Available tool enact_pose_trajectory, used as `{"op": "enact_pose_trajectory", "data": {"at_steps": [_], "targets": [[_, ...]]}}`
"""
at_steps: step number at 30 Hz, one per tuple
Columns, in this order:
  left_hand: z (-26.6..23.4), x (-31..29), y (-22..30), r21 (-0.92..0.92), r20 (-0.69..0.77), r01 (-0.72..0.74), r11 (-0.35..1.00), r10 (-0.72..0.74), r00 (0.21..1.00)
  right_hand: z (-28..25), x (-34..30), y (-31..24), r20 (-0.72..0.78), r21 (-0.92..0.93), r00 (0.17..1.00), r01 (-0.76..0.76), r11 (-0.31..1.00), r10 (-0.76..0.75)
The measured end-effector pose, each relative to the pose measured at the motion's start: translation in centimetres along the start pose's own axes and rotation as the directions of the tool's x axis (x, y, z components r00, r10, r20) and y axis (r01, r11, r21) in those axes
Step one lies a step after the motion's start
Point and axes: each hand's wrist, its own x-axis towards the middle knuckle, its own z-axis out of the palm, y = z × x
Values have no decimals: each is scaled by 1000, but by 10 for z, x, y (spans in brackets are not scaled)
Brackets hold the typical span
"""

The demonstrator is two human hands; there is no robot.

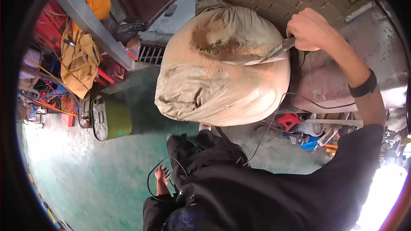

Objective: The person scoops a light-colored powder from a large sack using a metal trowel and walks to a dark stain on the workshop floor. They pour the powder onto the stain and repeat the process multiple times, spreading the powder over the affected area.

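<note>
1. Black clothing (274, 196) on the person's own shoulder and torso fills the lower part of the view.
2. Bare right arm (349, 70) reaches out from the shoulder, elbow bent, forearm angled inward over the sack's right side; a black band (364, 84) circles it.
3. Right hand (311, 30) is balled in a fist, fingers wrapped around the end of a long, narrow, metallic tool (277, 50) slanting down toward the sack; whether its tip touches cannot be told.
4. Left hand (162, 173) hangs low at the person's left side, fingers loosely spread and a little curled, framed by a loop of black cable (167, 157).
5. Large beige sack (214, 92) bulges in front of the person, its top hollowed and stained brown.
6. Green jerrycan (116, 117) stands on the green floor (98, 167), left of the sack.
</note>
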Motion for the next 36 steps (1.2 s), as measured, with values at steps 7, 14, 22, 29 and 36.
{"op": "enact_pose_trajectory", "data": {"at_steps": [7,14,22,29,36], "targets": [[26,36,125,22,-11,-132,991,133,991,-30,85,24,172,-18,982,-73,997,75],[76,80,240,123,98,-212,969,201,975,-37,160,26,332,-234,943,66,970,16],[69,109,283,350,131,39,936,-91,987,-45,227,7,491,-180,865,217,960,-103],[51,131,325,252,126,40,967,-73,989,-23,259,-8,623,-58,769,226,972,-142],[52,149,347,300,119,61,952,-101,988,-6,201,-25,626,71,778,7,997,-49]]}}
